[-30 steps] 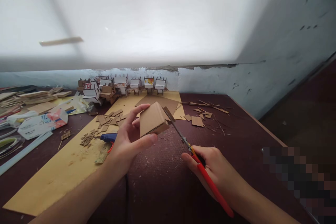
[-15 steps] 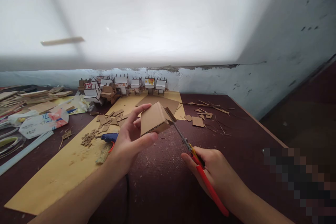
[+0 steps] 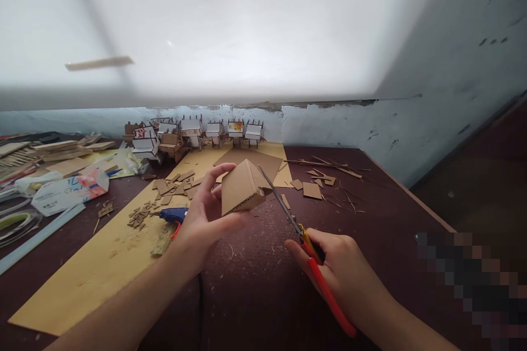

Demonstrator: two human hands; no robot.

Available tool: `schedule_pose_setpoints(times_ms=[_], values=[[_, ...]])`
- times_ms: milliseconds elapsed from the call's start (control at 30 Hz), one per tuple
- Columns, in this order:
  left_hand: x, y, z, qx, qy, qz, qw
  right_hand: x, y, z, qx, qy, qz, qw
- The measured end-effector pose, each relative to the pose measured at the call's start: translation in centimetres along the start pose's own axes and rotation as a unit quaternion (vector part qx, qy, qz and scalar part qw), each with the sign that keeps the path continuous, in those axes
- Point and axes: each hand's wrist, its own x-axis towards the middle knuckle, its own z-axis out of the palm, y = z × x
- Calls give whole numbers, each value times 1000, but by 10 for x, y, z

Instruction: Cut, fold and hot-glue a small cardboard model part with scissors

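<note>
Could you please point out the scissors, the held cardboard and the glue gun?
Scissors (image 3: 322, 282): head view, red handle.
Held cardboard (image 3: 239, 189): head view, broad flat face.
Glue gun (image 3: 173, 214): head view, blue body.

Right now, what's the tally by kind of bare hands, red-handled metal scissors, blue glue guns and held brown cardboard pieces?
Bare left hand and right hand: 2
Red-handled metal scissors: 1
Blue glue gun: 1
Held brown cardboard piece: 1
Total: 5

Craft workshop (scissors (image 3: 303, 236), glue gun (image 3: 173, 214), cardboard scraps (image 3: 312, 191)).
</note>
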Motion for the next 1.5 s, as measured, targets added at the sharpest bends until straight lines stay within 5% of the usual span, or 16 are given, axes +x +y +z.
schedule_pose_setpoints(times_ms=[200, 400, 567, 767, 1033, 1500], values=[[-1, 3, 5, 26, 1, -39, 999, 0, 3, -1, 6, 28, 8, 1000], [1, -3, 3, 31, -42, -11, 999, 0, 1, -9, 18, 41, -9, 999], [-3, -3, 3, 57, -58, 8, 997, 1, -5, -13, 47, -6, -17, 999], [-4, -2, 5, 78, -66, 33, 994, 2, -5, -14, -17, 11, -22, 1000], [-2, 5, -2, 27, -47, -7, 998, -2, -4, -12, -49, -20, 14, 998], [3, 13, -4, -9, 27, 19, 999, -3, -10, -16, -42, -40, 14, 998]])
